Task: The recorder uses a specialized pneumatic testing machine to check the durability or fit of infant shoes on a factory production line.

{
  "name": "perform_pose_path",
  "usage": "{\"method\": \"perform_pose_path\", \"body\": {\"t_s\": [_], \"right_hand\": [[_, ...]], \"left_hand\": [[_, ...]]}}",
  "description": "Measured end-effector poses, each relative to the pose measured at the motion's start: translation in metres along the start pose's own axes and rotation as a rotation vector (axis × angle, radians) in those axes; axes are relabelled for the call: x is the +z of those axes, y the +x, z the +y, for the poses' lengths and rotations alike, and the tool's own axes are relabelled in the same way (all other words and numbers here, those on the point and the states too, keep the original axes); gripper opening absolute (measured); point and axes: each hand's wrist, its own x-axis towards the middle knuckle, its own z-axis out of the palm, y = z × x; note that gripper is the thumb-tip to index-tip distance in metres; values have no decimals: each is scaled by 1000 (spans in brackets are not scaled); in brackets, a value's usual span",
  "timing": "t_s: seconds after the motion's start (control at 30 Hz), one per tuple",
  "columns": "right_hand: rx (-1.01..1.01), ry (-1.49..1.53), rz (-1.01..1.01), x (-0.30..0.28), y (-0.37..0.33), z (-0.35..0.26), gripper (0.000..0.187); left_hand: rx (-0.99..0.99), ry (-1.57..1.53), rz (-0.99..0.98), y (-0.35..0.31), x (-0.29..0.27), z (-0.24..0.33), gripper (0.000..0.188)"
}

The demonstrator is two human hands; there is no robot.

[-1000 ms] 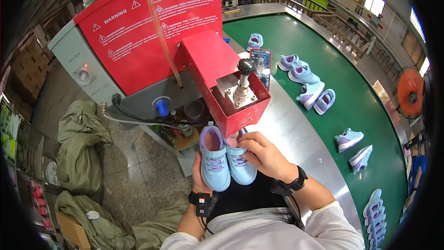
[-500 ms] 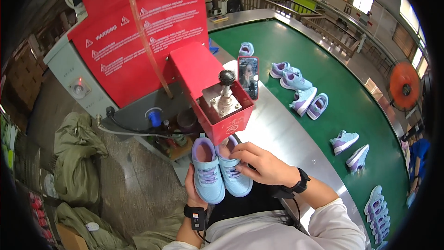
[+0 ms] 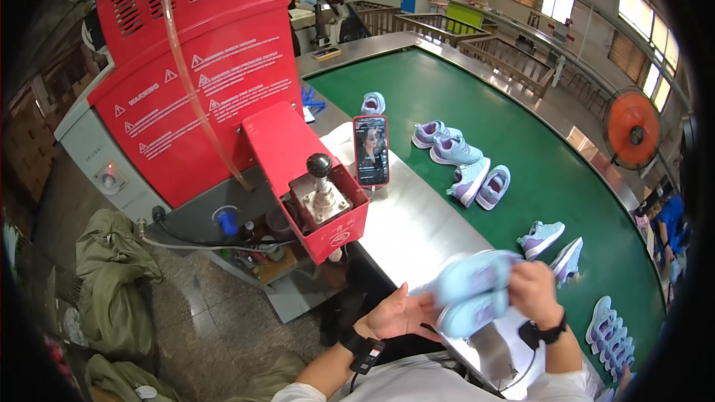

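A pair of light blue children's sneakers with purple laces is held sideways in front of me, smeared by motion; the upper sneaker (image 3: pixel 463 280) lies against the lower sneaker (image 3: pixel 471 316). My right hand (image 3: pixel 533 295) grips both at the heel end, fingers closed. Beside the toes is my left hand (image 3: pixel 398 316), palm turned up and fingers spread; whether it touches a toe is unclear. Left of the hands stands a red machine (image 3: pixel 186 89), whose box-shaped arm (image 3: pixel 328 242) carries a black-knobbed lever (image 3: pixel 320 167).
A green conveyor belt (image 3: pixel 417 171) with a metal border (image 3: pixel 417 227) curves along the right, bearing several similar sneakers (image 3: pixel 471 181). A phone (image 3: pixel 372 150) stands by the red arm. Olive cloth sacks (image 3: pixel 115 275) lie on the floor at left. An orange fan (image 3: pixel 634 134) stands beyond the belt.
The sneakers have moved right, from under the red arm to the belt's metal border, and turned sideways in my right hand. My left hand has let go of them. My view has shifted right.
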Motion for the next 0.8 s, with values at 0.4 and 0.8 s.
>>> {"method": "perform_pose_path", "body": {"t_s": [0.4,0.8], "right_hand": [[1483,-469,118,-7,-305,198,20],[1438,-349,-155,41,-135,178,62]], "left_hand": [[89,255,422,34,-20,30,70],[155,319,464,29,-19,40,67]]}}
